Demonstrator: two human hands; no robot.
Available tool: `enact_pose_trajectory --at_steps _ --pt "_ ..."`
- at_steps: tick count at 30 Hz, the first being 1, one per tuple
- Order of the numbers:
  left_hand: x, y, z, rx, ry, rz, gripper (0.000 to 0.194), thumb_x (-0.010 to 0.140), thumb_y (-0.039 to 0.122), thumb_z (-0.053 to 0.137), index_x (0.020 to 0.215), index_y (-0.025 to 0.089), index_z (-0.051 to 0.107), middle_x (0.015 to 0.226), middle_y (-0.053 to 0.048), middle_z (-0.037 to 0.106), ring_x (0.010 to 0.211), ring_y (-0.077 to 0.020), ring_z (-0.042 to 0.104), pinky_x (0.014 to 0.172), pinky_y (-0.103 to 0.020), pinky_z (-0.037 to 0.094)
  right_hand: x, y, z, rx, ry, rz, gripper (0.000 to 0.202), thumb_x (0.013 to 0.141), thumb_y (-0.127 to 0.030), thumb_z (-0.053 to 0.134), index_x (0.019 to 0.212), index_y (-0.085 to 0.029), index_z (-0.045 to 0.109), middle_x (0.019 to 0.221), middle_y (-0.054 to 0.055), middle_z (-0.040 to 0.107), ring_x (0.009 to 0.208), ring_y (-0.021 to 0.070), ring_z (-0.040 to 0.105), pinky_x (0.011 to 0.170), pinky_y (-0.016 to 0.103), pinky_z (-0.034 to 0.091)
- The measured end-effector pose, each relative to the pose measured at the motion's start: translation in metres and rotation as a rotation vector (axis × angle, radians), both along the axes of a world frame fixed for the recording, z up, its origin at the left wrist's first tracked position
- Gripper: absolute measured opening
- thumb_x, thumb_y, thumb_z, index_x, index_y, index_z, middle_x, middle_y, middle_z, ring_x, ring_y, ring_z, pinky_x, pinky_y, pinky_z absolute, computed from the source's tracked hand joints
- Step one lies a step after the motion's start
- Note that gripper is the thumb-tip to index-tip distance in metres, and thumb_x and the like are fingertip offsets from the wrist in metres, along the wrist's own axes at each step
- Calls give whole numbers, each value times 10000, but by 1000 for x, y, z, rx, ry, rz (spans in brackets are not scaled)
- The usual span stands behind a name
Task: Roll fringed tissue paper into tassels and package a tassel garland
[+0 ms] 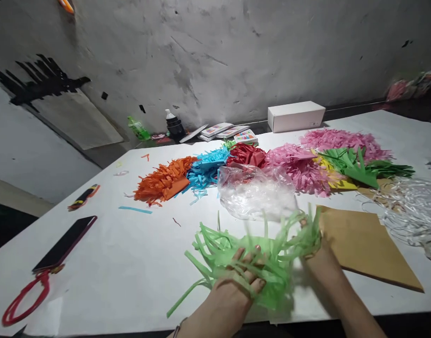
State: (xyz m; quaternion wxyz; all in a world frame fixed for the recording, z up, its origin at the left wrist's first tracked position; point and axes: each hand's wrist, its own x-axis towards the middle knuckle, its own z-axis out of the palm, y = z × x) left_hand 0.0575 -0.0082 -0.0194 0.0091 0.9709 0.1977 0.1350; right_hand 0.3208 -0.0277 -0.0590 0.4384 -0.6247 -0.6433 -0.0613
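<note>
- While the left hand [236,281] lies palm-down on the light green fringed paper [219,256], the right hand [312,251] is up at its right end, farther from the body.
- Left hand: fingers spread, strips over and between them, no clear grip. Bracelet [180,326] at the wrist.
- Right hand: fingers curled in among strips, motion blur; can't tell if it's pinching them or just touching.
- Green paper: on the white table [131,263] near the body, under the left hand, reaching across to the right one. Long axis roughly side to side, right end angled away from the person.
- Main body of it nearer the left hand; only the right-end strips sit at the right hand. Loose strips fan out past the left hand, on its left side.
- Clear plastic bag [257,197]: just beyond the paper, crumpled.
- Brown flat packet [370,249]: just right of the right hand, slanting. White string bundle [409,211] farther right.
- Next row out, left to right: orange fringe [166,180], blue fringe [208,166], red fringe [246,155], pink fringe [293,164], then yellow and darker green pieces.
- Far left: phone [65,244], red cord [42,291] at its near end.
- Back by the wall: white box [296,117].
</note>
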Motion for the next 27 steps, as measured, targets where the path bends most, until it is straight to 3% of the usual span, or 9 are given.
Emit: enact_pose_trajectory --at_steps 4,5,8,11,14,18,22,25,27 --pt "8 0 -16 -137 33 36 190 994 216 500 1074 268 664 1275 -15 687 1261 -210 577 1215 -430 289 -1 -40 11 49 -52 -317 312 958 -169 477 1226 -169 637 1304 130 620 1195 276 601 1009 433 492" --pt "10 -1 -17 -159 54 36 186 991 245 517 1108 259 660 1334 -40 654 1290 -235 554 1205 -452 296 -14 -50 14 95 -87 -246 317 944 -143 503 1225 -191 640 1224 97 673 1125 250 642 1006 397 496" --pt "16 -3 -20 -208 123 91 311 965 301 566 1267 238 602 1369 -104 619 1330 -300 507 1166 -512 327 -68 -69 16 214 -150 246 317 933 -109 476 1121 -259 682 876 24 745 793 185 699 773 279 576" --pt "18 -4 -22 -252 159 159 423 963 363 549 1356 209 546 1356 -128 612 1355 -355 462 1147 -586 312 -101 -65 9 145 -194 373 299 946 -85 433 1041 -225 681 825 26 740 758 158 699 738 237 575" --pt "17 -6 -24 -253 135 213 468 1001 404 470 1428 214 493 1409 -126 579 1350 -361 466 1148 -607 293 -88 -53 -5 46 -265 189 283 1000 -153 402 1168 -117 627 1038 134 730 950 225 696 828 332 570" --pt "13 -7 -25 -191 110 192 618 975 450 526 1535 253 354 1570 -108 418 1435 -375 365 1179 -602 237 -33 -48 -21 -59 -323 -117 369 1034 -330 390 1217 -75 585 1087 213 691 945 326 664 794 482 544" --pt "10 -6 -26 -171 135 179 670 953 405 577 1553 267 313 1642 -89 272 1507 -374 218 1193 -597 214 -12 -55 -10 -26 -320 -257 301 990 -245 484 1238 -119 597 1127 191 685 990 335 648 888 510 501" --pt "11 -4 -24 -182 135 148 639 975 380 536 1558 263 304 1643 -74 271 1518 -348 196 1212 -573 200 -46 -56 7 26 -299 68 392 943 -99 479 1319 -157 570 1200 126 689 1116 263 630 1011 420 459" --pt "13 -2 -21 -183 122 107 632 982 363 517 1563 238 301 1627 -81 312 1515 -328 217 1227 -543 187 -73 -48 11 -28 -342 350 418 955 -134 457 1362 -115 549 1323 131 643 1257 246 568 1022 358 472"
